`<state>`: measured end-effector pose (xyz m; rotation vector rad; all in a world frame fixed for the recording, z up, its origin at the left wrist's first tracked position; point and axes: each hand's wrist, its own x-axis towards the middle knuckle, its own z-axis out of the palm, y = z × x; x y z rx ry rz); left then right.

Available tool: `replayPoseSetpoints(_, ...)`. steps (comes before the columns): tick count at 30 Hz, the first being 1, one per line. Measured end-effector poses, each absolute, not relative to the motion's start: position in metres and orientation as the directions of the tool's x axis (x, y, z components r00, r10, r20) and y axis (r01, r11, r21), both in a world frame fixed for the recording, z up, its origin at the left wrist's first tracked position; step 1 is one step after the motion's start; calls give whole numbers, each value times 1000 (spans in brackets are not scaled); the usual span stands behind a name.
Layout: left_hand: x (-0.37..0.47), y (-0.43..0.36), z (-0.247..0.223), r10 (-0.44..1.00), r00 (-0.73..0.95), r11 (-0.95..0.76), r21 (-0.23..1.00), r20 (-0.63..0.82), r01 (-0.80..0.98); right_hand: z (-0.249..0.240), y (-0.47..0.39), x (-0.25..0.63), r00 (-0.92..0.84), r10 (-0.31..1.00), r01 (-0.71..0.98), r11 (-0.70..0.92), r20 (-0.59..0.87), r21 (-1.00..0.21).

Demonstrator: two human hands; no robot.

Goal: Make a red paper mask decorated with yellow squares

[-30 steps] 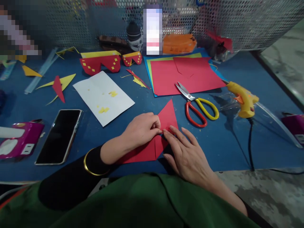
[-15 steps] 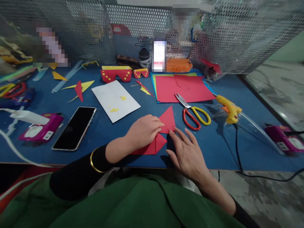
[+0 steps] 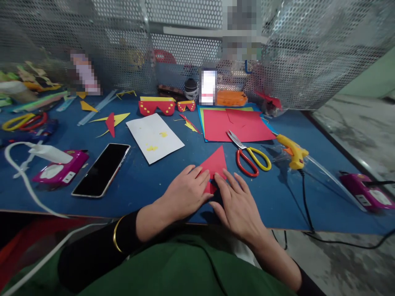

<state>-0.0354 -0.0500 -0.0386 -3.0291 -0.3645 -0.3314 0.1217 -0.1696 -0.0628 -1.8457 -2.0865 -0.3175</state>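
Observation:
A folded piece of red paper (image 3: 215, 161) lies on the blue table, with a pointed corner aimed away from me. My left hand (image 3: 183, 191) rests flat over its left and lower part, fingers together and stretched out. My right hand (image 3: 239, 201) is open, fingertips pressing on the paper's right edge and thumb apart. The near part of the paper is mostly hidden under my left hand. Just right of the paper lie scissors (image 3: 247, 150) with one red and one yellow handle, blades pointing away to the left.
Beyond are coloured sheets (image 3: 236, 125), a white card (image 3: 154, 139) and red paper masks (image 3: 156, 107). On the left lie a phone (image 3: 101, 170) and a purple power socket (image 3: 61, 168). A yellow glue gun (image 3: 294, 151) sits right, its black cord hanging over the table edge.
My left hand has flattened out and shifted down over the near part of the paper, covering more of it. My right fingertips moved slightly left onto the paper. The camera view has tilted up.

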Motion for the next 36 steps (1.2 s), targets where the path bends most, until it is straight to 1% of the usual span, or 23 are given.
replayPoseSetpoints(3, -36, -52, -42, 229, 943, -967, -54, 242, 248, -64, -165, 119, -138, 918, 986, 161, 373, -32)
replayPoseSetpoints(5, -37, -52, -45, 228, 942, -967, -58, 248, 249, -65, -168, 122, -131, 923, 989, 148, 363, -19)
replayPoseSetpoints(11, -37, -50, -46, 244, 939, -967, -10, 244, 254, -65, -179, 132, -138, 931, 988, 155, 338, -24)
replayPoseSetpoints(17, -37, -51, -48, 212, 944, -970, -61, 253, 234, -65, -164, 124, -171, 927, 984, 179, 334, 5)
replayPoseSetpoints(22, -37, -56, -48, 268, 935, -956, -56, 233, 288, -66, -178, 133, -159, 929, 986, 168, 335, 1)
replayPoseSetpoints(25, -36, -57, -48, 266, 935, -957, -55, 234, 286, -67, -184, 134, -163, 924, 985, 174, 346, 0)
replayPoseSetpoints(27, -36, -55, -47, 283, 930, -956, -7, 235, 293, -68, -185, 134, -155, 924, 985, 173, 349, -19)
replayPoseSetpoints(28, -36, -54, -46, 299, 924, -954, 36, 238, 299, -68, -185, 135, -152, 926, 983, 178, 346, -46)
replayPoseSetpoints(31, -37, -50, -42, 359, 897, -927, 214, 258, 309, -67, -185, 145, -96, 929, 969, 170, 356, -182)
replayPoseSetpoints(33, -39, -51, -40, 408, 864, -897, 304, 297, 319, -64, -183, 154, -20, 910, 965, 125, 413, -230)
replayPoseSetpoints(34, -40, -52, -40, 435, 841, -884, 330, 322, 331, -62, -181, 159, 5, 893, 969, 107, 449, -224)
replayPoseSetpoints(36, -44, -57, -40, 476, 798, -868, 344, 369, 358, -56, -174, 166, -21, 869, 983, 110, 495, -150)
